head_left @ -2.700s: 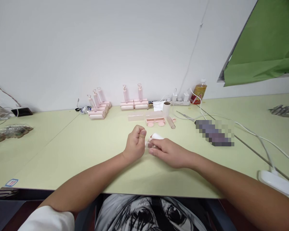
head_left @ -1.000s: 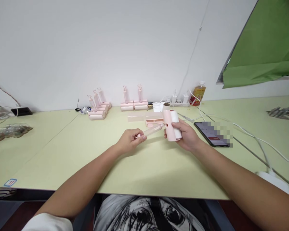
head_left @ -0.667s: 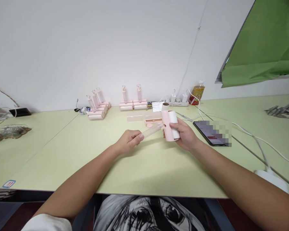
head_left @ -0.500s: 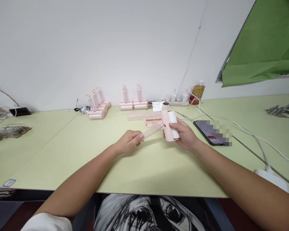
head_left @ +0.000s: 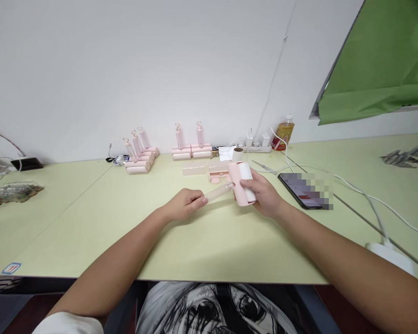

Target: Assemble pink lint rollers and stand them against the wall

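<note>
My left hand is closed around one end of a translucent pink handle. The handle's other end meets the side of a pink roller case, though whether it sits inside the hole is hard to tell. Wrapped round the case and its white roll is my right hand, thumb across the roll. Just behind the case lie an open pink case part and a clear pink cover. A short cardboard-cored roll stands behind them.
Pink rollers with upright handles stand at the back left and back centre. A phone, white cables, a power strip and a drink bottle are to the right. Clear-wrapped items lie far left.
The case has turned slightly and shifted a little left in my right hand. The handle stays against it, held by my left hand. The whole view has moved slightly.
</note>
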Available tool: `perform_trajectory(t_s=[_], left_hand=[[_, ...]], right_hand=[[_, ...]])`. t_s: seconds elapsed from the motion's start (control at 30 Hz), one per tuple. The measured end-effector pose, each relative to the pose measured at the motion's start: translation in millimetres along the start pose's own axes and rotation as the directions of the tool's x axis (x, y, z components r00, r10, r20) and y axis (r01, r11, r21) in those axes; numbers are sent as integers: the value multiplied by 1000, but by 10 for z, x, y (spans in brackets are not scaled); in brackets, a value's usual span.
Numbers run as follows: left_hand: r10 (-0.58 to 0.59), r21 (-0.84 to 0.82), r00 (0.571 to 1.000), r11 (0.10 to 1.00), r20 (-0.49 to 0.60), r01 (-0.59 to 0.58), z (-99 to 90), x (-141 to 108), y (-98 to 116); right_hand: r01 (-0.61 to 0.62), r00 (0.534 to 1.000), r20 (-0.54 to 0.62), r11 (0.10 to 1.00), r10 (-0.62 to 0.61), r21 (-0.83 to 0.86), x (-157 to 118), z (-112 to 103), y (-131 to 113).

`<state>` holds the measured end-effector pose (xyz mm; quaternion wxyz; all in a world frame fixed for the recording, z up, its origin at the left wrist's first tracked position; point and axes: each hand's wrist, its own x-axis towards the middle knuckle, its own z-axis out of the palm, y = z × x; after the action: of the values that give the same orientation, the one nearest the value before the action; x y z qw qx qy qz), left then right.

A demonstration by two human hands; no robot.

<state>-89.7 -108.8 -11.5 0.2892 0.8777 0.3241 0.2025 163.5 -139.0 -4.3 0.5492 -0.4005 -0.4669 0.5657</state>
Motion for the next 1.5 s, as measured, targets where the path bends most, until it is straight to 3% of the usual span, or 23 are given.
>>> perform_trajectory(t_s=[0.23,0.43,0.57,0.73,0.93,1.13,1.5], left_hand=[[-64,113,998,992,15,62,-50,6,-28],[-92,219,995,971,-22,95,-21,9,-6],[-29,342,999,939,-30,37,10,18,57],[25,456,999,890,-31,-9,36,24,124],[56,497,998,867,-38,-30,92,22,114],[63,560,995,828,-72,-12,151,34,115],[81,564,996,825,-48,-40,148,14,163]], right_hand=[[153,985,-17,913,-173,-379,66,-73,126],[207,976,45,851,-212,-483,65,-20,174],[198,980,99,854,-171,-482,29,42,194],[130,991,74,884,-109,-449,0,69,230],[110,994,32,914,-106,-389,2,88,244],[177,982,21,870,-188,-460,-6,92,260],[178,983,41,861,-180,-476,-70,146,234]])
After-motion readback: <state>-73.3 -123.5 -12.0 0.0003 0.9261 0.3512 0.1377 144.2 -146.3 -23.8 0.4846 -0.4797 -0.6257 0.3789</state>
